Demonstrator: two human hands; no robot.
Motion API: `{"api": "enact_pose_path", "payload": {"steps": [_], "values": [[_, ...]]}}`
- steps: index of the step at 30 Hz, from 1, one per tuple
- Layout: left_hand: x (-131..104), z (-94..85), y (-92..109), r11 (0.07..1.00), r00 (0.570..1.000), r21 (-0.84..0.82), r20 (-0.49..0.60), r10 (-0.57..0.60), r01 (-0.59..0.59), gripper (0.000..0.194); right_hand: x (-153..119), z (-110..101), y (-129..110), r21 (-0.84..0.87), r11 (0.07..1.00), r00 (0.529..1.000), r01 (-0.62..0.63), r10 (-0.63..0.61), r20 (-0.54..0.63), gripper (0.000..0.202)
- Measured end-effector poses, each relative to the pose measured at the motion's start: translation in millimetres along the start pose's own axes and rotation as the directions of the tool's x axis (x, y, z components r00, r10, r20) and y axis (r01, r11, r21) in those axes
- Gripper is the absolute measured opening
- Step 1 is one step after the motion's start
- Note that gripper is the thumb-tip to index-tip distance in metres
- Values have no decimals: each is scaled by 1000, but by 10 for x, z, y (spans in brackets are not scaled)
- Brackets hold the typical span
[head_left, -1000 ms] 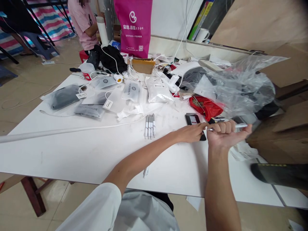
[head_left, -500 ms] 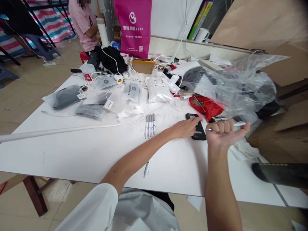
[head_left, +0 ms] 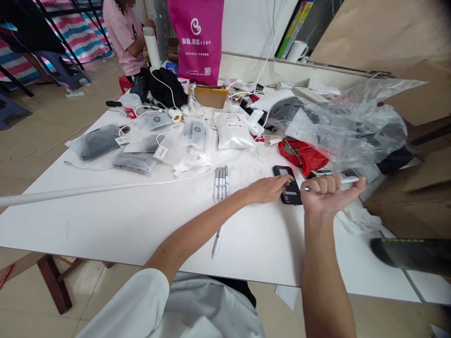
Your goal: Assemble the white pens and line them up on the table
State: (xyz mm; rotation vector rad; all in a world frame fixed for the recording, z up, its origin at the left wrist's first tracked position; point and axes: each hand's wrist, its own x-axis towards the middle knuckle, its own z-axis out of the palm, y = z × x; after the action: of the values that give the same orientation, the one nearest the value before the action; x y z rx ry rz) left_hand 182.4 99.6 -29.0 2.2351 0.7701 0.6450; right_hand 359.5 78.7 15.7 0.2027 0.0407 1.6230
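My left hand (head_left: 268, 188) reaches over a black phone (head_left: 291, 193) lying on the table. Its index finger points across the phone's lit screen, the other fingers bend beneath, and nothing is held. My right hand (head_left: 326, 193) is closed around a white and silver pen (head_left: 348, 180), knuckles up, just right of the phone. The pen's silver tip sticks out on the left, and my thumb presses at its other end. Several similar pens (head_left: 221, 183) lie side by side left of the phone. Another pen (head_left: 217, 243) lies nearer the front edge, partly hidden by my left forearm.
Packaged items in frosted bags (head_left: 134, 160), a white pouch (head_left: 232, 131) and cables crowd the table's back. A red bag (head_left: 305, 157) and clear plastic wrap (head_left: 352, 124) lie beyond my right hand. A dark cylinder (head_left: 408, 252) is at right. A person in pink (head_left: 121, 40) is behind.
My left index finger has shifted slightly down and back over the phone's screen. My right hand keeps its grip on the pen; the view has moved slightly.
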Motion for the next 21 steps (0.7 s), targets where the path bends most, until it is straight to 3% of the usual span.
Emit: {"api": "enact_pose_path", "payload": {"steps": [13, 18, 21], "values": [[37, 20, -13, 995, 998, 90, -56, -34, 39, 40, 5, 16, 22, -40, 999, 1000, -13, 13, -1, 75], [53, 21, -15, 993, 998, 110, -58, -38, 45, 46, -55, 77, 110, -2, 999, 999, -37, 37, -3, 76], [63, 3, 4, 994, 997, 93, -69, -45, 51, 48, -75, 148, 230, 16, 1000, 999, 17, -16, -46, 77]]}}
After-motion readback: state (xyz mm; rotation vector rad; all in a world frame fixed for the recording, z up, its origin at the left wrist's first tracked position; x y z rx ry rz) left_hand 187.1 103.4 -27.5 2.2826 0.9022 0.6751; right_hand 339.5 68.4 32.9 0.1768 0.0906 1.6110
